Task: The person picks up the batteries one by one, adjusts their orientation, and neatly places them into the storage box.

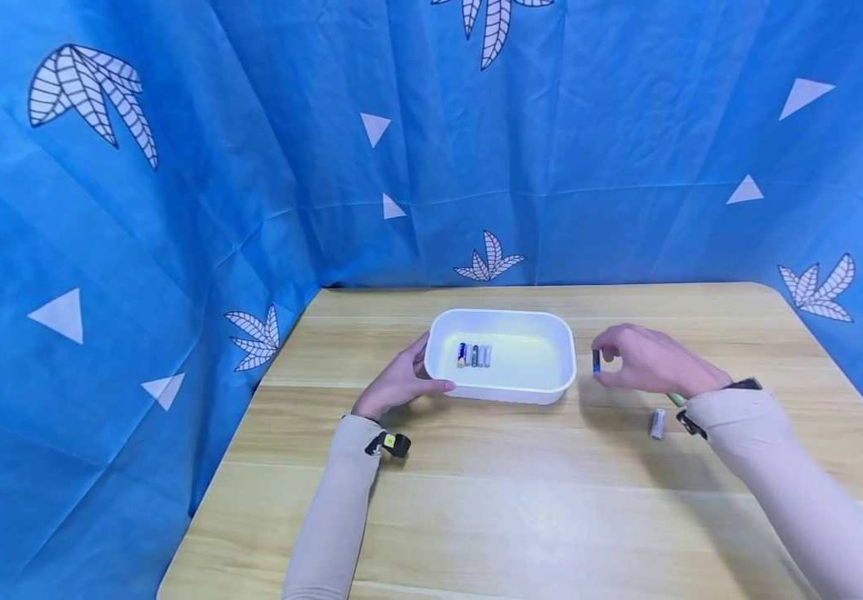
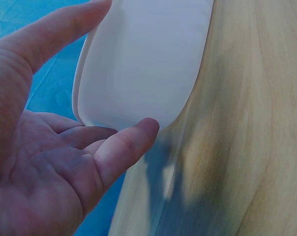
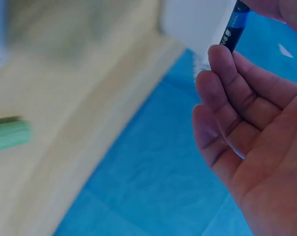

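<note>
Between right fingers, blue-black battery

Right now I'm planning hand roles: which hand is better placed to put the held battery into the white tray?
The right hand, probably: it pinches the battery beside the white tray, while the left hand holds the tray's opposite end.

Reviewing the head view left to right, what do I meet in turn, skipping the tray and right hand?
Left hand → row of five batteries → held blue-and-dark battery → pale battery → partly hidden green cylinder.
</note>
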Demonstrator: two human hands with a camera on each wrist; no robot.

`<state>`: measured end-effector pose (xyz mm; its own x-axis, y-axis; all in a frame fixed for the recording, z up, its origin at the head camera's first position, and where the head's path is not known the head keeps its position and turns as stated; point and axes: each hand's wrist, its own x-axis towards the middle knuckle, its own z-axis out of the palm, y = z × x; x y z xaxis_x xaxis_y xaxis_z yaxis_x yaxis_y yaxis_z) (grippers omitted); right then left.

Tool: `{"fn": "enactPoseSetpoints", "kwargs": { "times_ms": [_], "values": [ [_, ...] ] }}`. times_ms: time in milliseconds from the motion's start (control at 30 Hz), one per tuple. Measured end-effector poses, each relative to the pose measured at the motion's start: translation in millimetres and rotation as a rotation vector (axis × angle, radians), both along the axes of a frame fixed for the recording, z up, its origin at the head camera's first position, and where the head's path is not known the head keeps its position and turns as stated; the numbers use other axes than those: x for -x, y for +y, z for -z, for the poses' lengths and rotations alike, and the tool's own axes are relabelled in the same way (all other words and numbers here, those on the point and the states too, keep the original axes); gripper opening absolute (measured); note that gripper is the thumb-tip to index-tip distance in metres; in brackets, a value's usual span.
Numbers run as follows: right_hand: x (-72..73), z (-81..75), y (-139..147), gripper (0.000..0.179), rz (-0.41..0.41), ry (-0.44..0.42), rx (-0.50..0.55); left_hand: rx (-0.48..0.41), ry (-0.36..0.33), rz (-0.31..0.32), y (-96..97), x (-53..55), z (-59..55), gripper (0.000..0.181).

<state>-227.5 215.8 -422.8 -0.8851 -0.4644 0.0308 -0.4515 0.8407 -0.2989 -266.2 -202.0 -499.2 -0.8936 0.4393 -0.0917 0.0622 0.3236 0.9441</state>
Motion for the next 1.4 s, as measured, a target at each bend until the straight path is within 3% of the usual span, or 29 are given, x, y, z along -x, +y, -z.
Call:
{"fn": "enactPoseSetpoints", "kwargs": {
  "times_ms": [267,633,1000,1400],
  "values": [
    [21.6,-29.9,-29.2,0.039,-0.045,0.015,0.031,-0.009,-0.003,-0.015,0.8,-1.2,1.2,0.122],
    [52.8,-43.5,-70.5,0.045,-0.059,-0.060,0.031,-0.013,-0.019,-0.020,0.1,0.1,-0.2,0.123],
    [80.8,-35.0,-107.4,0.046,-0.067,-0.161,-0.015,-0.009,-0.022,-0.013,0.3,-0.3,-0.4,0.122],
    [97.5,-6.6,-131.5,0.042,-0.109,-0.196,-0.114,-0.001,-0.020,-0.016,0.4,-2.0,-1.5,0.120]
  ]
}}
